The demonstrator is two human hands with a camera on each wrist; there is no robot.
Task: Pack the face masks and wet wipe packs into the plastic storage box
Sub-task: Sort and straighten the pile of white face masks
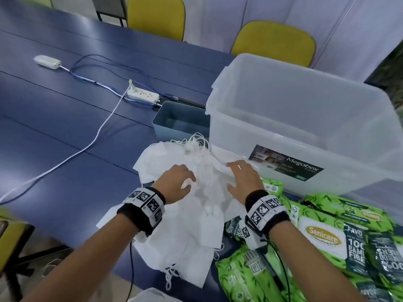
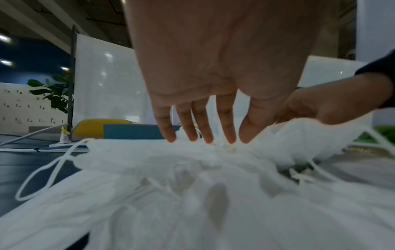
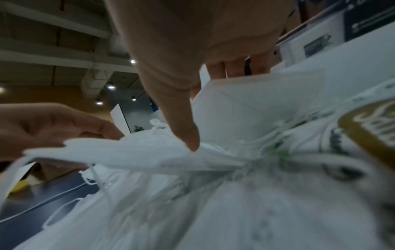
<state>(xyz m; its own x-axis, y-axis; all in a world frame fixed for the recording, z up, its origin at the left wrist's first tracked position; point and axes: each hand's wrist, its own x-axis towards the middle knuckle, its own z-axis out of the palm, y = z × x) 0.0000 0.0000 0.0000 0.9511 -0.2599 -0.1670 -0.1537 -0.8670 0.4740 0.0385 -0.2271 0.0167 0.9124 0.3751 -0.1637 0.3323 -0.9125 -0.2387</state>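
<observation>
A loose pile of white face masks [image 1: 196, 216] with tangled ear loops lies on the blue table in front of the clear plastic storage box [image 1: 305, 127], which looks empty. Both hands are on the pile. My left hand [image 1: 178, 182] touches it with spread, nearly straight fingers [image 2: 224, 128]. My right hand [image 1: 242, 179] lies flat on the masks by the box wall, with its thumb [image 3: 186, 132] pressing on a mask. In the right wrist view a mask edge hides its fingertips. Several green wet wipe packs [image 1: 322, 236] lie to the right of the pile.
A small blue bin [image 1: 181, 120] stands left of the box. Behind it lie a white power strip [image 1: 142, 95] and cables [image 1: 93, 140] that run across the table. Two yellow chairs [image 1: 274, 42] stand at the far edge. The near table edge runs under my forearms.
</observation>
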